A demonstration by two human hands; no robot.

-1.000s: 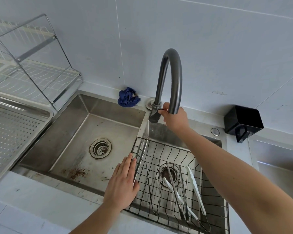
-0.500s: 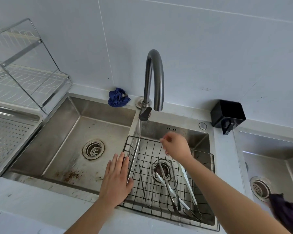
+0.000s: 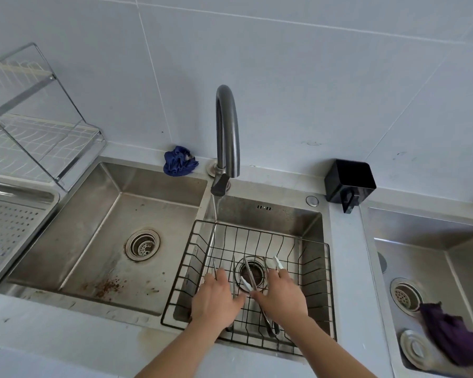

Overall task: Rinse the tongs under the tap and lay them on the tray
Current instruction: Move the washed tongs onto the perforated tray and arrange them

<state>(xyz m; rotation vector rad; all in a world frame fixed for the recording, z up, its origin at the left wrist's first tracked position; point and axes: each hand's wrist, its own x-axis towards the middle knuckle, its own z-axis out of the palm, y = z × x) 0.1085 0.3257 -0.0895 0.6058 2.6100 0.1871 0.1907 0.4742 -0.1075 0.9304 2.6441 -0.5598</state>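
Several tongs lie in a black wire basket over the right sink bowl: thin metal tongs at the left, steel tongs in the middle and white-tipped tongs at the right. My left hand rests flat on the thin metal tongs. My right hand curls over the steel and white-tipped tongs, which run under its palm. The dark tap runs a thin stream into the basket's far left corner. The perforated steel tray sits at the far left.
The left sink bowl has a drain and rust stains. A blue cloth lies behind it. A wire dish rack stands over the tray. A black holder and a third sink with a purple cloth are at the right.
My right hand left the tap handle and came down into the basket onto the tongs. My left hand moved from the basket's left rim into the basket. Water now runs.
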